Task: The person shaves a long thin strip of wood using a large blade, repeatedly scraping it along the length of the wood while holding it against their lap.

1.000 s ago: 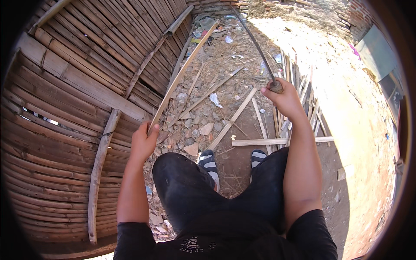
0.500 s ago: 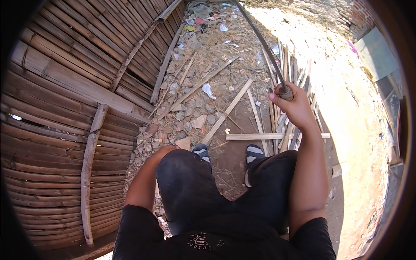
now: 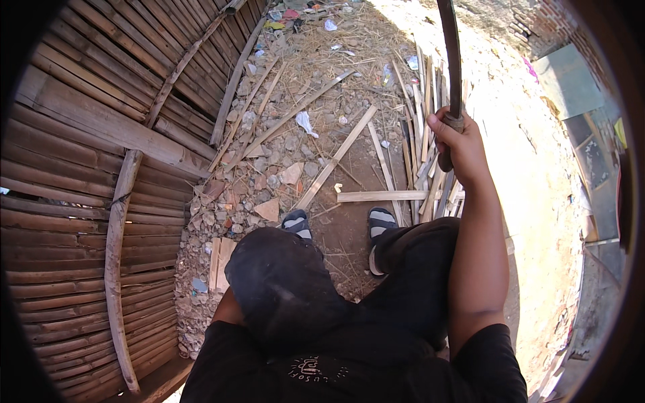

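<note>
A machete is gripped by my right hand, whose fingers wrap round the handle below the dark blade. It points upward past the upper edge of the view. Beyond and left of that hand lies a pile of split bamboo or wood strips. One pale strip lies crosswise in front of my feet. Of my left arm only a bit shows beside my left knee; the left hand is hidden behind the leg.
A slatted bamboo wall rises along the left. Rubble and brick pieces cover the ground beside it, with long strips and litter on top. Metal sheets stand at the far right.
The machete has swung more upright as my right hand rose slightly and turned. My left hand, earlier at the knee, has slipped down out of sight. The view has shifted a little right.
</note>
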The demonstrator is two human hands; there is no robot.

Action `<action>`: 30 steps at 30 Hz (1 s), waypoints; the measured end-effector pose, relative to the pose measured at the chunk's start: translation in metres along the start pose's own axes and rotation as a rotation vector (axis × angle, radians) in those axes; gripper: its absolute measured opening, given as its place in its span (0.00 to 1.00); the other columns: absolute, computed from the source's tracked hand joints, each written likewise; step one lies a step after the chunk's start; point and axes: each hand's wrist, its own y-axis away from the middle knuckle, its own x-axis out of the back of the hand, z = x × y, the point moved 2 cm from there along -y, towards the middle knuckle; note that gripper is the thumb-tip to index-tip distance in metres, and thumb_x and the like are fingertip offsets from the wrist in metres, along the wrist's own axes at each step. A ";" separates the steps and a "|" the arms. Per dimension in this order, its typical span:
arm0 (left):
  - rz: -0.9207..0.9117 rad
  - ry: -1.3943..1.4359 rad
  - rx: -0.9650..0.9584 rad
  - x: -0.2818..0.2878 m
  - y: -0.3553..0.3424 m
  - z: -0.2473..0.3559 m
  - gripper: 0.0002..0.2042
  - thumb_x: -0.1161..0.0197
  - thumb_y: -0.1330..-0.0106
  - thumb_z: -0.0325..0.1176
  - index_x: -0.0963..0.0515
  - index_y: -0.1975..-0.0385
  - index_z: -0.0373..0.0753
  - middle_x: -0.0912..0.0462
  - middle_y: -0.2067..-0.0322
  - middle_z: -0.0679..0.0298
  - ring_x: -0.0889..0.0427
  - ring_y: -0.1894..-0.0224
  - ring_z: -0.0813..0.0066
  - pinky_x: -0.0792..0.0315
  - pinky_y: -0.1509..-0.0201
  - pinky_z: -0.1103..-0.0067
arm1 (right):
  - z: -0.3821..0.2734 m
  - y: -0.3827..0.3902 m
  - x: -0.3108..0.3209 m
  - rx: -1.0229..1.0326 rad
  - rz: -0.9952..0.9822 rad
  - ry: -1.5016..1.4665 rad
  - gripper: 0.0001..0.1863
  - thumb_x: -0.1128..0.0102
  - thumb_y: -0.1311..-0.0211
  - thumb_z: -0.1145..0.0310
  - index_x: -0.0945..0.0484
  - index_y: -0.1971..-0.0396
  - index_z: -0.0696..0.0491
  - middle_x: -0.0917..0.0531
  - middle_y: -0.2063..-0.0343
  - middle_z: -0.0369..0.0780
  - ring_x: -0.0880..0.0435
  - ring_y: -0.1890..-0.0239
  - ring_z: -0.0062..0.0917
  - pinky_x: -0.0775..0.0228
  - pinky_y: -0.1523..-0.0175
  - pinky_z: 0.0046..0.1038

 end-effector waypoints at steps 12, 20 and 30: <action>0.042 -0.079 -0.036 0.000 0.004 0.013 0.20 0.37 0.27 0.52 0.14 0.54 0.39 0.15 0.57 0.53 0.14 0.55 0.64 0.22 0.50 0.67 | 0.002 0.001 -0.007 0.002 -0.046 -0.037 0.13 0.25 0.37 0.60 0.20 0.66 0.52 0.24 0.80 0.29 0.29 0.79 0.13 0.40 0.72 0.21; 0.037 -0.124 -0.044 -0.004 0.001 0.019 0.20 0.38 0.27 0.51 0.14 0.54 0.39 0.15 0.55 0.52 0.14 0.54 0.62 0.22 0.49 0.66 | 0.006 0.001 -0.001 -0.023 -0.036 0.007 0.14 0.25 0.37 0.60 0.20 0.66 0.52 0.24 0.80 0.29 0.29 0.79 0.13 0.39 0.72 0.21; 0.044 -0.157 -0.055 -0.007 -0.001 0.023 0.20 0.38 0.27 0.51 0.14 0.53 0.40 0.16 0.53 0.51 0.14 0.53 0.61 0.22 0.47 0.66 | 0.003 0.000 -0.005 -0.034 -0.061 0.012 0.14 0.25 0.37 0.60 0.20 0.66 0.52 0.25 0.81 0.29 0.29 0.79 0.13 0.40 0.72 0.21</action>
